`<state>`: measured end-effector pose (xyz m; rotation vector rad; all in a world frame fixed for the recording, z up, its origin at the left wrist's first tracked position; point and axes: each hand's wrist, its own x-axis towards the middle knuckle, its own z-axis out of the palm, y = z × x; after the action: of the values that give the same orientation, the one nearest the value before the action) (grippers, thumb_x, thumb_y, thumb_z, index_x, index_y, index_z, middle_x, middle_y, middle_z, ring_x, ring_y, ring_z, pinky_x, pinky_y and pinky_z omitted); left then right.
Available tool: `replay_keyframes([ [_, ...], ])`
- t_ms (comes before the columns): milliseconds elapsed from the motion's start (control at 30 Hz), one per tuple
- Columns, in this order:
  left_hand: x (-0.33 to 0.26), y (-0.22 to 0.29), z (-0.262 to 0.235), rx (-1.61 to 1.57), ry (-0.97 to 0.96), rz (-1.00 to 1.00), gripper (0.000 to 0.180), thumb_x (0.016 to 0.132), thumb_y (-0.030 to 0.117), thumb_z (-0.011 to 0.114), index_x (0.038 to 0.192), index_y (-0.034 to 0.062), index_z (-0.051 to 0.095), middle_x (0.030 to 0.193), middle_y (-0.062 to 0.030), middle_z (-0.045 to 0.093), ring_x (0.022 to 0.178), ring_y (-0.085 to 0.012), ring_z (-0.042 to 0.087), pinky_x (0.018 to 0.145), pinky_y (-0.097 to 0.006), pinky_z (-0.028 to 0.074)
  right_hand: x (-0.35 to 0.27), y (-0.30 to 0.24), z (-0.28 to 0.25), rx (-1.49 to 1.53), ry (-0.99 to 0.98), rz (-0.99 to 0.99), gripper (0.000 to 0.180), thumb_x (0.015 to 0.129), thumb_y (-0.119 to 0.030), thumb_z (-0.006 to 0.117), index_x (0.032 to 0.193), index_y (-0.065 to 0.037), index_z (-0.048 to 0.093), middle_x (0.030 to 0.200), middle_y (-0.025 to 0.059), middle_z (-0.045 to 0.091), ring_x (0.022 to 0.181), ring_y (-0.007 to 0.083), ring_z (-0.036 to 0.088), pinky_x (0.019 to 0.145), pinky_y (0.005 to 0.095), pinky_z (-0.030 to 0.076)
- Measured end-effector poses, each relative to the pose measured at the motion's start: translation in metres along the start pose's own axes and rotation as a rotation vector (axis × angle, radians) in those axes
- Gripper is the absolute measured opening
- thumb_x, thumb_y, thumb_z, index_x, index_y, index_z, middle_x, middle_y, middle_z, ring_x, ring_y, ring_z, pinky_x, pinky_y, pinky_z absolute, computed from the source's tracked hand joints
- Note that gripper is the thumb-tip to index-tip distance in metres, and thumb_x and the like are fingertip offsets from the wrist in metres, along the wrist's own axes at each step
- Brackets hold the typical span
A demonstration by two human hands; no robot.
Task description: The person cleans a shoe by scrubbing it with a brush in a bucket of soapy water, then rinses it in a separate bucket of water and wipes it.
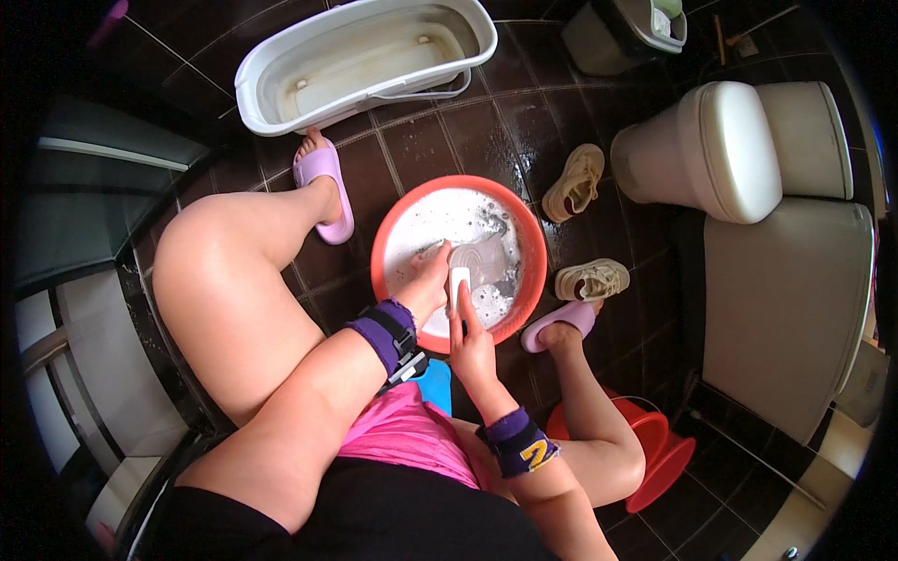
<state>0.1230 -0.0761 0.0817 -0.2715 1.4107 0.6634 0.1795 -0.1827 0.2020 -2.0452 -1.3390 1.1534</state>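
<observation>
A round orange-red basin (382,224) full of white suds and greyish water stands between my feet. My left hand (428,279) reaches into it, fingers curled at the edge of a flat grey piece (480,260) with curved ridges. It lies partly in the water; whether it is a shoe sole or an insole I cannot make out. In my right hand (471,348) is a brush with a white handle (459,277), the index finger stretched along it. The brush's far end is over the grey piece; its bristles are hidden.
Two beige lace-up shoes (574,183) (593,280) sit right of the basin. A white oblong tub (245,89) is at the far left, a bin (603,42) and toilet (734,154) at the far right. Red buckets (650,439) stand by my right leg. The dark tiles (412,150) look wet.
</observation>
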Motion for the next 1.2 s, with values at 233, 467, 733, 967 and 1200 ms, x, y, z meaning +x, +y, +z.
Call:
replay_keyframes([
  [233,-0.002,-0.019,0.018,0.173,0.053,0.016,0.057,0.091,0.039,0.061,0.13,0.0078,0.033,0.11,-0.0159,0.058,0.072,-0.0246,0.066,0.052,-0.041,0.057,0.087,0.021,-0.016,-0.011,0.139,0.152,0.048,0.097,-0.025,0.048,0.144,-0.018,0.04,0.088,0.0275,0.065,0.082,0.0407,0.066,0.069,0.0439,0.05],
  [467,-0.013,-0.016,0.02,0.41,-0.038,0.055,0.071,0.087,0.038,0.065,0.137,0.0084,0.025,0.12,-0.0197,0.051,0.087,-0.0286,0.064,0.059,-0.041,0.058,0.031,0.033,-0.018,0.042,0.107,0.005,0.053,0.097,-0.022,0.049,0.147,-0.018,0.034,0.119,0.0294,0.058,0.109,0.0401,0.059,0.086,0.0415,0.049],
  [733,-0.017,-0.061,0.041,0.353,0.046,0.083,0.064,0.092,0.038,0.058,0.14,0.0123,0.023,0.129,-0.0185,0.045,0.112,-0.0313,0.054,0.073,-0.047,0.056,0.064,0.079,-0.047,0.044,0.175,0.079,0.052,0.096,-0.023,0.049,0.146,-0.015,0.035,0.089,0.0298,0.064,0.081,0.0397,0.067,0.069,0.045,0.049],
  [967,0.034,-0.064,0.027,0.332,0.086,0.151,0.076,0.086,0.039,0.067,0.141,0.0085,0.024,0.137,-0.0176,0.04,0.12,-0.0276,0.048,0.088,-0.042,0.051,0.101,0.073,-0.048,-0.069,0.067,0.228,0.049,0.098,-0.021,0.047,0.145,-0.013,0.037,0.08,0.0198,0.068,0.073,0.0245,0.067,0.067,0.035,0.05],
  [1200,0.018,-0.04,0.025,0.311,0.056,0.038,0.064,0.092,0.037,0.059,0.139,0.0124,0.024,0.133,-0.0205,0.041,0.102,-0.0352,0.059,0.066,-0.053,0.058,0.044,0.051,-0.023,0.171,0.085,-0.022,0.052,0.096,-0.014,0.049,0.147,-0.015,0.035,0.134,0.0289,0.049,0.126,0.0279,0.051,0.1,0.0343,0.04],
])
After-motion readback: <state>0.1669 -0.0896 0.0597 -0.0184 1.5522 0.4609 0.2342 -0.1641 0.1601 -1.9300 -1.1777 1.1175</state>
